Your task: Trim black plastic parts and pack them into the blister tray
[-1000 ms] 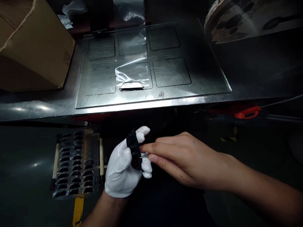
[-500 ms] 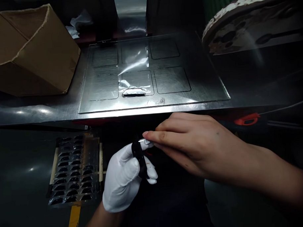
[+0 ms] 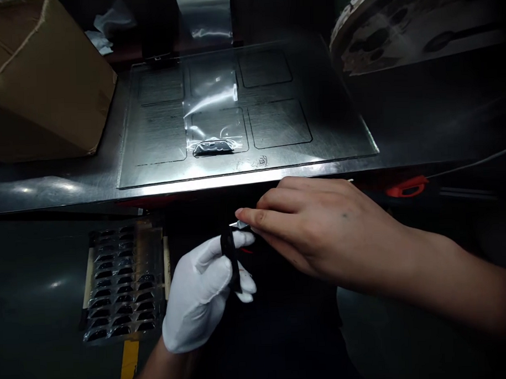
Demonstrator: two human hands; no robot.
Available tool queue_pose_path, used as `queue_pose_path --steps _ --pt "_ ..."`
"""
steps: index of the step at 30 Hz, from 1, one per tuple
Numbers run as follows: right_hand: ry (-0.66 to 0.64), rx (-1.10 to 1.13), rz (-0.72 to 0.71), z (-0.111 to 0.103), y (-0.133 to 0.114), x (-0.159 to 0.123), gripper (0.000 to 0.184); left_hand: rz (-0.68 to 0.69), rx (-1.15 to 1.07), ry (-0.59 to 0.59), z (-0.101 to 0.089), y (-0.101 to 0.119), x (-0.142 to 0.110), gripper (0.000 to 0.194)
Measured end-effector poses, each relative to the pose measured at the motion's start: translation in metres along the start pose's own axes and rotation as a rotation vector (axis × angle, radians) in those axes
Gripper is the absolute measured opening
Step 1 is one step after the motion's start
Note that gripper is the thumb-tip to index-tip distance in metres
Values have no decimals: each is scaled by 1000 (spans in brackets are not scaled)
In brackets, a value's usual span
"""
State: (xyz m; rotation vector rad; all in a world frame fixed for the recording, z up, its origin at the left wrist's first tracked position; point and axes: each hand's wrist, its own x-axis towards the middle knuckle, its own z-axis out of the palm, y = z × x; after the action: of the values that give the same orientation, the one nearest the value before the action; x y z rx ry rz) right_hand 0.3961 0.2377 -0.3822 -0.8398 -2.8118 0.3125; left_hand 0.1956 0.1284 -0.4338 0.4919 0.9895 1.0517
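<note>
While it is held upright and slightly tilted in front of the near edge of the table, the slim black part is pinched between the thumb and fingers of the left hand, which is covered by a white glove and closed around the piece. At the upper end of the part, a small silvery tip is brought up against or very close to it; contact cannot be made out for certain. That tip is gripped by the bare right hand, whose fingers are drawn together and bent, with the palm turned down. Beyond both hands, the metal table is partly covered by a clear sheet marked with rounded squares. Over the sheet a strip of transparent film is laid, and at its near end a dark trapezoid piece is seen. To the left, a cardboard box is placed on the table, with crumpled white material behind it. Below the table, at left, rows of dark pieces are held in a clear tray, and a yellow strip is seen beneath it. At right, an orange-red object is seen near the table edge.
</note>
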Motion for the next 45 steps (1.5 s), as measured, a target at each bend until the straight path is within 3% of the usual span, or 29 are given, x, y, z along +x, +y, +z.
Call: queue_pose_path --steps 5,10,23,27,33,40,45 --pt "-118 -49 -39 -16 -1 9 24 -121 -16 -74 -8 -4 5 39" --pt "-208 -81 -95 -32 -8 21 24 -118 -47 -81 -9 -6 5 34" --pt "-137 -7 -41 -29 -11 17 36 -136 -30 -82 -9 -8 11 31" --pt "-61 -41 -38 -25 -6 7 30 -25 -189 -56 -10 -11 9 23" --pt "-100 306 0 -1 -5 -10 24 167 -340 50 -11 -6 9 24" --pt "-101 158 -21 5 -16 -3 23 233 -296 130 -8 -4 8 25" --pt "-114 90 -70 6 -18 0 19 261 -291 111 -8 -5 6 22"
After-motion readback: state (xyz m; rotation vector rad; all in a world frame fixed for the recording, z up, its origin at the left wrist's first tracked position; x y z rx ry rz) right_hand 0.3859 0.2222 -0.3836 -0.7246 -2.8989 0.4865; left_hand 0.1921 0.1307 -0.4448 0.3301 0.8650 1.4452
